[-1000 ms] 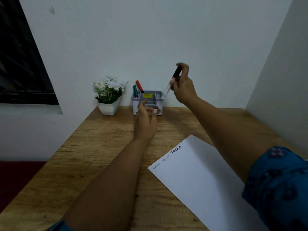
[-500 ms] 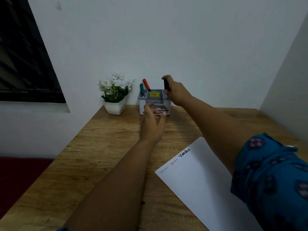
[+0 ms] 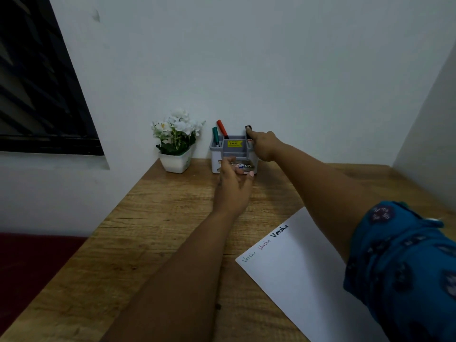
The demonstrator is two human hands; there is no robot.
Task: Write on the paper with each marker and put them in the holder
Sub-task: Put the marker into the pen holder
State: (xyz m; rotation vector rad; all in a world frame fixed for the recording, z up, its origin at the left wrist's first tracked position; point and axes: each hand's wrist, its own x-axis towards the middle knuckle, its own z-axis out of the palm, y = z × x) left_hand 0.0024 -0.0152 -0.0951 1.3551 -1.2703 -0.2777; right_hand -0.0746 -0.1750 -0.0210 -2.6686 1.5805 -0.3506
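Observation:
A grey-and-white holder (image 3: 216,154) stands at the back of the wooden desk against the wall. A green marker (image 3: 215,135) and a red marker (image 3: 221,128) lean in its left compartment. A black marker (image 3: 248,137) stands upright in its right side. My right hand (image 3: 266,147) reaches over that side, and its index fingertip touches the black cap. My left hand (image 3: 233,187) rests against the holder's front face, thumb and fingertips on the label. The white paper (image 3: 303,275) lies at the front right with three written words along its top edge.
A white pot of white flowers (image 3: 176,141) stands just left of the holder. The walls meet in a corner at the right. A dark window (image 3: 37,90) is at the left. The desk (image 3: 153,243) ends at its left edge above a dark red floor.
My right hand has lowered the black marker from above the holder down into its right side. My left hand stayed at the holder's front. The view has shifted a little.

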